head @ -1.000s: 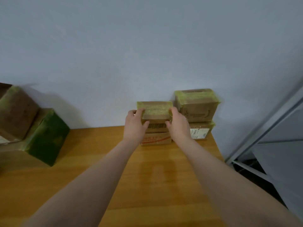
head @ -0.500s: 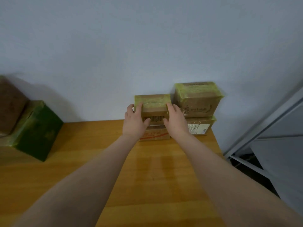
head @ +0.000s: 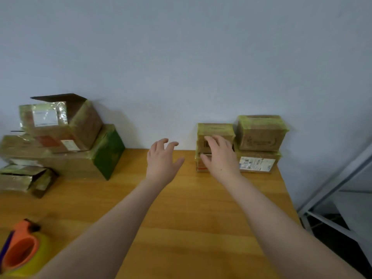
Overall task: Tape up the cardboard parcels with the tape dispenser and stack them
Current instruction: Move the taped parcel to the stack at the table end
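On the counter (head: 181, 228), the untaped pile (head: 60, 158) sat far left, the taped stacks (head: 259, 137) far right, and the dispenser (head: 22, 246) near left. The next parcel probably wanted its flaps pressed flat before taping. The left hand (head: 161, 164) and right hand (head: 221, 158), earlier gripping the top parcel (head: 215, 129), had let go and were spread and empty.

Wooden table (head: 201, 218): tape dispenser (head: 22, 250) front left; parcel pile (head: 66, 158) back left; taped parcels (head: 259, 135) back right.
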